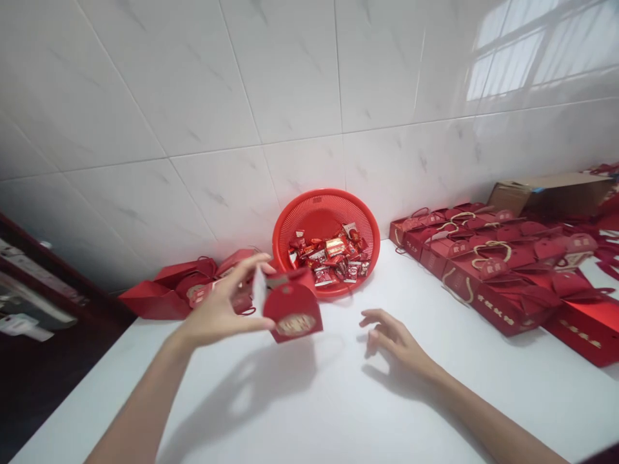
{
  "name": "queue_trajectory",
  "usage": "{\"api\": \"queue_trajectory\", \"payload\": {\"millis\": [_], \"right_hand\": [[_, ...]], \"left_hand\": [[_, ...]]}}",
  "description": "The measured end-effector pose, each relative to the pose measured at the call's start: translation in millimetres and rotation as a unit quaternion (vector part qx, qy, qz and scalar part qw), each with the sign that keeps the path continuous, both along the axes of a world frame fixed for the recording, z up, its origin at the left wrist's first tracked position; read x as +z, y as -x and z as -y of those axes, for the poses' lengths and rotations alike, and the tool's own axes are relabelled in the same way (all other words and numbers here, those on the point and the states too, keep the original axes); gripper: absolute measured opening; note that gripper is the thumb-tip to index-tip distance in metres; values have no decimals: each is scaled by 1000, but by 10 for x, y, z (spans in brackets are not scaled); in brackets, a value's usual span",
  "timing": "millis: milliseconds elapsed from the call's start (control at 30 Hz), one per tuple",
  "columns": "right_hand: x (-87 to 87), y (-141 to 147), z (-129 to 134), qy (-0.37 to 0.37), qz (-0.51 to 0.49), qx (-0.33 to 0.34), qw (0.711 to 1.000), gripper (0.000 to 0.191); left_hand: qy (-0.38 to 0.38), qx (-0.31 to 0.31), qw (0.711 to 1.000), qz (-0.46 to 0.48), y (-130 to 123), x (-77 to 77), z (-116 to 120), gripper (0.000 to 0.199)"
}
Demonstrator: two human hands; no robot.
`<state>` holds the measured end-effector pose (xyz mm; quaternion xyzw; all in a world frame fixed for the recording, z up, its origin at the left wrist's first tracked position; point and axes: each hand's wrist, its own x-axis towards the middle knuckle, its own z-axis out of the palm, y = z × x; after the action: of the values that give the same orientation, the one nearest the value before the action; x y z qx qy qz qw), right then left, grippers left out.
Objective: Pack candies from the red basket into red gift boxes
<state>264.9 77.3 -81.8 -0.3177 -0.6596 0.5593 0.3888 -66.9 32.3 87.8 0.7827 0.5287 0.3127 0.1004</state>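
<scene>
Raised over the white table, a small red box (294, 308) with a gold emblem on its front is gripped at its left side by my left hand (220, 312). Its upper flaps stand up; the inside is hidden. My right hand (391, 338) is to the right of the box, apart from it, with fingers loosely bent and nothing in them. Behind the box a round red plastic basket (319, 205) leans by the wall, with several wrapped candies (334, 247) in its lower part.
Several red boxes with cord handles (488, 264) stand in rows on the right of the white table (348, 412). Behind them is a cardboard box (556, 187). More red boxes (169, 290) sit at the left edge. A tiled wall (300, 84) rises behind.
</scene>
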Motion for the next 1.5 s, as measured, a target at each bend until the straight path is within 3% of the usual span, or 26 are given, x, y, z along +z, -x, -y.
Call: {"api": "queue_trajectory", "payload": {"millis": [67, 167, 300, 400, 567, 667, 833, 1000, 1100, 1300, 1500], "right_hand": [[52, -40, -36, 12, -35, -27, 999, 49], [118, -97, -75, 2, -59, -51, 997, 56], [169, -113, -65, -36, -33, -76, 996, 60], [219, -90, -30, -69, 7, -91, 993, 64], [335, -43, -32, -44, 25, -99, 994, 49], [395, -9, -68, -10, 23, -110, 994, 44], [495, -23, -126, 23, 24, -59, 998, 47], [628, -84, -150, 52, 60, 35, 996, 78], [694, -42, -148, 35, 116, 51, 991, 94], [754, 69, -187, -19, 229, -31, 973, 100], [756, 5, -204, -11, 162, 36, 986, 85]], "left_hand": [[25, -89, 995, -45, -329, -224, 66, 71], [16, -168, 984, -56, -715, -560, 101, 63], [-14, -186, 982, -20, -967, -903, 28, 49], [-13, -172, 985, 0, -1031, -1030, -32, 34], [29, -142, 988, 57, -1085, -1041, -46, 26], [64, -108, 990, 71, -1133, -963, -40, 34], [138, -75, 987, 42, -1170, -833, -60, 24], [156, -103, 980, 63, -1126, -825, -107, 52], [166, -103, 976, 94, -1115, -841, -127, 72], [188, -96, 970, 120, -1134, -870, -126, 89], [209, -70, 968, 119, -1109, -926, -133, 86]]}}
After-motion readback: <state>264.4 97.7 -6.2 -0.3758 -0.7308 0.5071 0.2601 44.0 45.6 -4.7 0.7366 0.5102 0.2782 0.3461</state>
